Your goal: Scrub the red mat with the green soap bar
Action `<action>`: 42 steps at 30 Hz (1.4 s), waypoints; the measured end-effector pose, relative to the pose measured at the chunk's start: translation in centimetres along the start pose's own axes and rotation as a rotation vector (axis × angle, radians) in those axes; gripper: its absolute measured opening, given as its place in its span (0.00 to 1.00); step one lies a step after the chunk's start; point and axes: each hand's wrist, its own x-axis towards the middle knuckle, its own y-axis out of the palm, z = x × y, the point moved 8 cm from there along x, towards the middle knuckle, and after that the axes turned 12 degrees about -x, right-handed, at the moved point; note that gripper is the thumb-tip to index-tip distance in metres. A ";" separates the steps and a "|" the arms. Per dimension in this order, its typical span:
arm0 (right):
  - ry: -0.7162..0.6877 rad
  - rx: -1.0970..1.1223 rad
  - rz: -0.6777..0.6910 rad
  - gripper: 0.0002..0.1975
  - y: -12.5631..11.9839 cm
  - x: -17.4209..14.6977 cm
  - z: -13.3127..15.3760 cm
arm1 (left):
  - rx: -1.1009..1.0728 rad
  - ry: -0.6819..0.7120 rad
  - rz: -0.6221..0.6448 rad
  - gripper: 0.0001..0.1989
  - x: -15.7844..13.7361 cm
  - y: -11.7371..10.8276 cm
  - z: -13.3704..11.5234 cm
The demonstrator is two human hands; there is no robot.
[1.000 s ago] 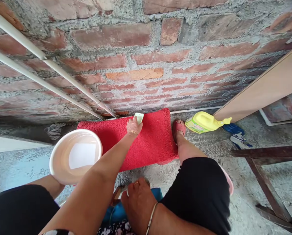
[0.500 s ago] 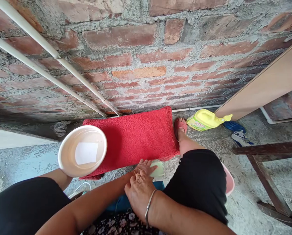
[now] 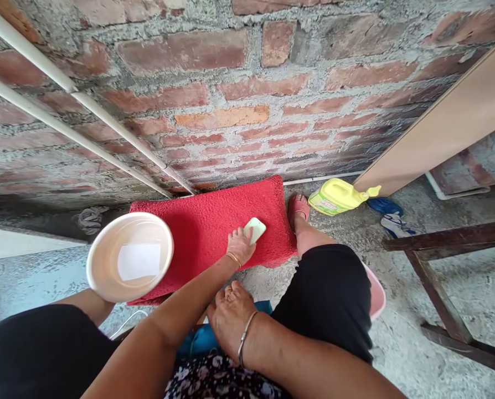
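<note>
My left hand (image 3: 240,247) reaches forward over a stool-like block covered in red towelling (image 3: 214,221). Its fingers are closed on the near end of a flat pale green slab with rounded corners, shaped like a phone (image 3: 256,229), which lies on or just above the cloth. A bracelet circles that wrist. Close to my body, my right hand (image 3: 233,316) rests over my lap with its fingers curled together and nothing visible in them. On the left end of the red cover stands a pale round basin (image 3: 106,260) with a white sheet of paper (image 3: 139,261) inside.
A yellow jug (image 3: 336,197) leans on the floor past my foot (image 3: 299,208). Dark wooden legs (image 3: 442,288) stand at the right. The brick wall (image 3: 214,50) with white pipes (image 3: 118,127) rises ahead. A pink tub (image 3: 376,293) shows beside my knee.
My left hand has moved forward from under my right hand, carrying the pale green phone-like slab from the near edge onto the red cloth. My right hand stays near my lap.
</note>
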 end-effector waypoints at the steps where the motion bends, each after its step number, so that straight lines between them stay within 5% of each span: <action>1: -0.005 0.003 -0.014 0.16 0.0 -0.1 0.0 | 0.032 0.093 0.050 0.30 -1.3 1.3 -1.1; 4: -0.024 -0.010 -0.046 0.16 -0.1 -0.3 0.3 | 0.068 0.329 0.291 0.29 -5.7 5.4 -2.9; 8: -0.010 -0.018 -0.057 0.14 0.1 -0.5 0.3 | 0.024 0.316 0.526 0.21 -9.4 7.3 -0.2; 12: -0.011 -0.022 -0.070 0.12 -0.2 -0.6 0.4 | -0.040 0.107 0.188 0.27 -8.4 1.5 6.4; 15: -0.029 -0.055 -0.061 0.14 -0.4 -0.6 0.6 | -0.055 -0.181 -0.106 0.29 -7.5 -3.6 12.5; 18: -0.038 -0.077 -0.042 0.13 -0.4 -0.4 0.8 | -0.028 -0.373 -0.187 0.30 -7.7 -4.8 15.7; 21: -0.030 -0.091 -0.033 0.14 0.1 -0.1 0.9 | 0.025 -0.285 -0.066 0.31 -9.3 -2.1 14.2; 25: -0.022 -0.070 -0.024 0.14 0.9 0.2 1.3 | 0.024 0.046 0.238 0.27 -13.5 3.2 9.3; 27: -0.039 -0.069 -0.037 0.14 1.0 0.2 1.7 | -0.021 0.145 0.299 0.26 -14.5 3.5 8.1; 30: -0.062 -0.079 -0.041 0.14 1.0 0.0 2.4 | -0.078 0.087 0.176 0.27 -12.2 -0.1 8.9; 35: -0.034 -0.096 -0.113 0.11 0.8 -0.3 2.3 | -0.148 -0.210 -0.153 0.27 -3.8 -8.0 12.1; 42: 0.013 -0.022 -0.285 0.12 1.5 -1.0 0.2 | -0.224 -0.315 -0.227 0.27 5.9 -10.8 9.6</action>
